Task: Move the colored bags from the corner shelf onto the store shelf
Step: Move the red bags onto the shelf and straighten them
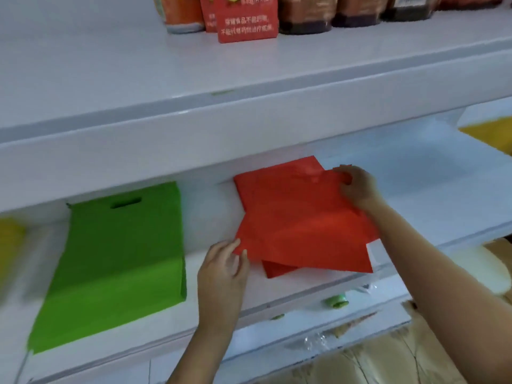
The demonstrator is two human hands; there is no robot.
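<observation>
A stack of flat red bags (pixel 299 217) lies on the white store shelf (pixel 210 217), the top bag skewed over the ones beneath. My right hand (pixel 357 187) pinches the top red bag at its far right corner. My left hand (pixel 224 267) touches its near left corner with thumb and fingers. A stack of green bags (pixel 119 259) with a handle slot lies flat on the same shelf to the left. At the far left edge is a blurred yellow bag (pixel 9 245).
The shelf above (pixel 138 79) carries a red carton (pixel 246 18), an orange packet (pixel 180 12) and dark jars (pixel 304 15). A lower shelf (pixel 318 322) holds small green items and clear wrapping. Something yellow (pixel 490 134) lies at the right edge.
</observation>
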